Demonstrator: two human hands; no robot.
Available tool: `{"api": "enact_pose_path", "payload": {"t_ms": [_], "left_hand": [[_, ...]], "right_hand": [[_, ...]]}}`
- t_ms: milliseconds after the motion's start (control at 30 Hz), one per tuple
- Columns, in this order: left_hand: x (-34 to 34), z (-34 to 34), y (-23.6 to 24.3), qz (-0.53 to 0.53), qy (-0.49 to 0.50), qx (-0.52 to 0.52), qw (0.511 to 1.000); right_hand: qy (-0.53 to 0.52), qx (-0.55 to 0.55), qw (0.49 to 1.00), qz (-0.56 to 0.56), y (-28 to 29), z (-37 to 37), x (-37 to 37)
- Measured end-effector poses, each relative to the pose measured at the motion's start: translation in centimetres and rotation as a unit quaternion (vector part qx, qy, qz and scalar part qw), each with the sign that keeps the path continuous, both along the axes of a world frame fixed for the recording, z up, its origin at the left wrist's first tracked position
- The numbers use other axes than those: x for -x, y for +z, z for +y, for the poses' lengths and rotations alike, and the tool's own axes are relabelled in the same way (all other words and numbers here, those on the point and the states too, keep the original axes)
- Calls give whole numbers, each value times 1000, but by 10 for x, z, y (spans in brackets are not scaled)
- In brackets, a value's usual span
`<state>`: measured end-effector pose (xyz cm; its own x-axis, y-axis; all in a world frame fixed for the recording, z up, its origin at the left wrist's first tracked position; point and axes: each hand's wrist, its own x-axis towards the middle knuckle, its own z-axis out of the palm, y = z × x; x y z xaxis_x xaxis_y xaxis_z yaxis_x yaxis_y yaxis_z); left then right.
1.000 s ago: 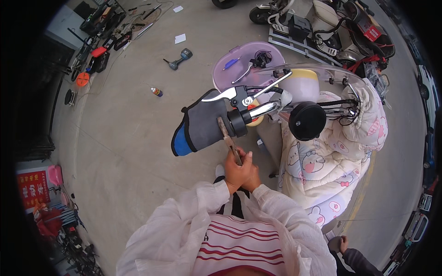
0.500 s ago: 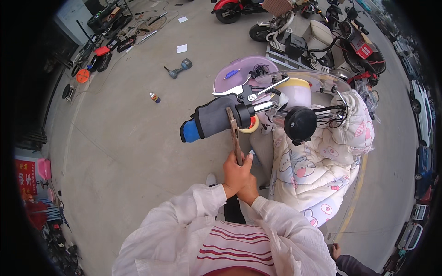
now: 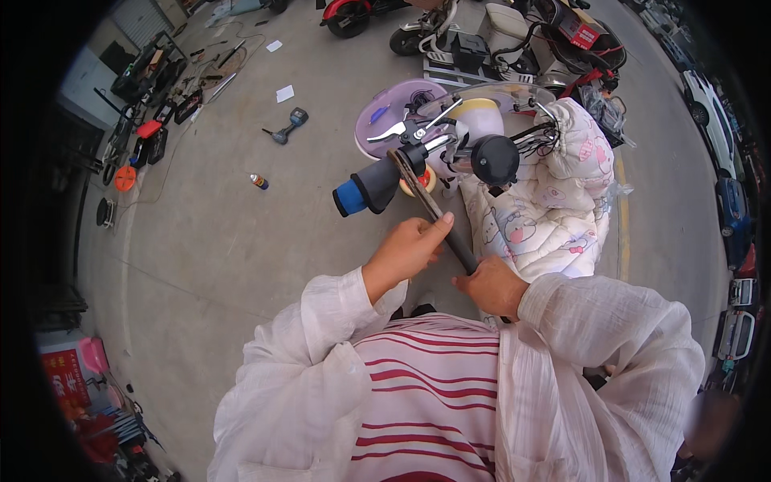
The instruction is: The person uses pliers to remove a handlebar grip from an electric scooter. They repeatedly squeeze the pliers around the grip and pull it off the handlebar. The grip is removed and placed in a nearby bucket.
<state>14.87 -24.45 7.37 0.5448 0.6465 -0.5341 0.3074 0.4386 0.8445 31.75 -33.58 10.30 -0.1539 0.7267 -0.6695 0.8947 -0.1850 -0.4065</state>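
My right hand point(image 3: 494, 287) is closed around the lower end of a long pliers-like tool point(image 3: 459, 247), rusty brown at its upper end and dark along the handle. The tool slants up to the left, its brown end against the grip near the brake lever point(image 3: 389, 132). My left hand point(image 3: 405, 253) is beside the tool's middle, thumb on it and fingers curled, partly hidden. A grey sleeve with a blue end point(image 3: 349, 197) covers the outer part of the scooter's left grip. A round black part point(image 3: 495, 160) sits at the middle of the handlebar.
A padded, printed quilt cover point(image 3: 546, 221) drapes the scooter at right. Beyond the handlebar stands a purple basin point(image 3: 365, 120). On the concrete lie a cordless drill point(image 3: 289, 127) and a spray can point(image 3: 259, 181). Other scooters point(image 3: 482, 48) stand at the back; tools are strewn at far left.
My hands have come apart: the right has moved down and right to the handle's lower end, the left stays higher. The tool now slants more. The whole view has shifted.
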Motion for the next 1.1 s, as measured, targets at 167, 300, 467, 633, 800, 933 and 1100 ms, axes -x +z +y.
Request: {"api": "enact_pose_path", "payload": {"t_ms": [167, 300, 467, 633, 800, 933, 1100], "left_hand": [[45, 62, -4, 289, 49, -642, 708], [58, 114, -19, 181, -97, -326, 923], [40, 98, -20, 313, -91, -389, 862], [28, 82, -31, 405, -42, -499, 765], [32, 82, -34, 375, -44, -566, 733], [32, 86, -27, 377, -78, -561, 733], [47, 97, -25, 370, -126, -517, 761]], "right_hand": [[-163, -63, 981, 85, -48, -25, 2], [-290, -65, 942, 155, -82, -18, 11], [-276, -230, 898, 253, -199, 6, 16], [-316, -246, 875, 273, -237, 24, 27], [-313, -262, 879, 247, -224, 20, 27], [-331, -273, 865, 261, -221, 24, 34], [-342, -255, 866, 262, -211, 17, 48]]}}
